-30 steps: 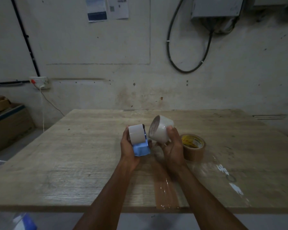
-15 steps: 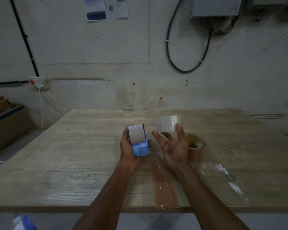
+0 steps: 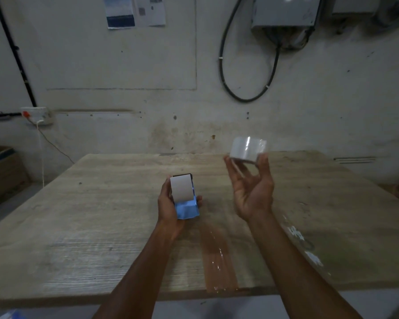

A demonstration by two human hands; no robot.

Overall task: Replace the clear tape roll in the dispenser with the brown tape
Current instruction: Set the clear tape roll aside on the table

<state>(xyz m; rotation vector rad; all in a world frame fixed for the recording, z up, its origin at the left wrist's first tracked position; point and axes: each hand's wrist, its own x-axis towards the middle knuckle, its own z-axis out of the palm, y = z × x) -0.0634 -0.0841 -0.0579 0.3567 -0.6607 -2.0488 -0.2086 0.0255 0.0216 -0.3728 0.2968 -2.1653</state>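
Hands apart: dispenser (image 3: 184, 199) left, clear tape roll (image 3: 248, 150) right

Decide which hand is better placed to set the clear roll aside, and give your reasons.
The right hand. It already holds the clear roll at its fingertips, raised above the table. The left hand is occupied gripping the dispenser.
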